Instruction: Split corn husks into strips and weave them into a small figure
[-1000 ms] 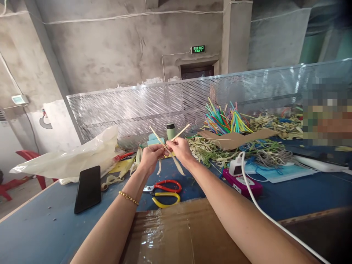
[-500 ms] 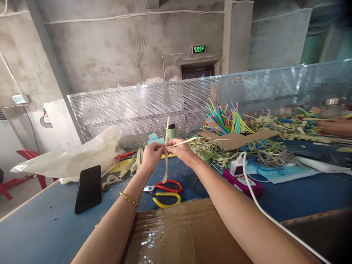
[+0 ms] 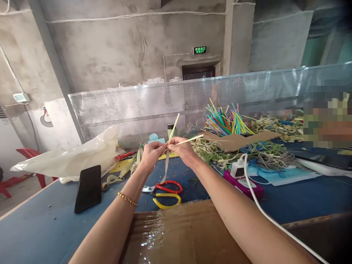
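Observation:
Pale, flat plant-fibre strips [image 3: 167, 165] cross between my two hands over the blue table. My left hand [image 3: 152, 154] pinches them at the crossing, thumb against finger. Close against it, my right hand [image 3: 183, 149] is also closed on the strips. One stiff pale end points up and slightly right, another sticks out rightward past my right hand, and a wide strip hangs down. The crossing itself is mostly hidden by my fingertips. Below the hands lie scissors [image 3: 168, 187] with one red and one yellow handle. A cardboard box [image 3: 176, 234] sits under my forearms.
A black phone [image 3: 88, 189] and a plastic bag [image 3: 79, 154] lie left. To the right are coloured pipe-cleaner-like stems [image 3: 229, 123], heaped fibre strips [image 3: 211, 152], a purple power block [image 3: 243, 183] with a white cable [image 3: 257, 201], and a blue face mask [image 3: 288, 175]. Another person works far right.
The upright strip end has tilted to the right, and the end past my right hand has risen slightly. Both hands stay together. At far right the other person's hand has moved.

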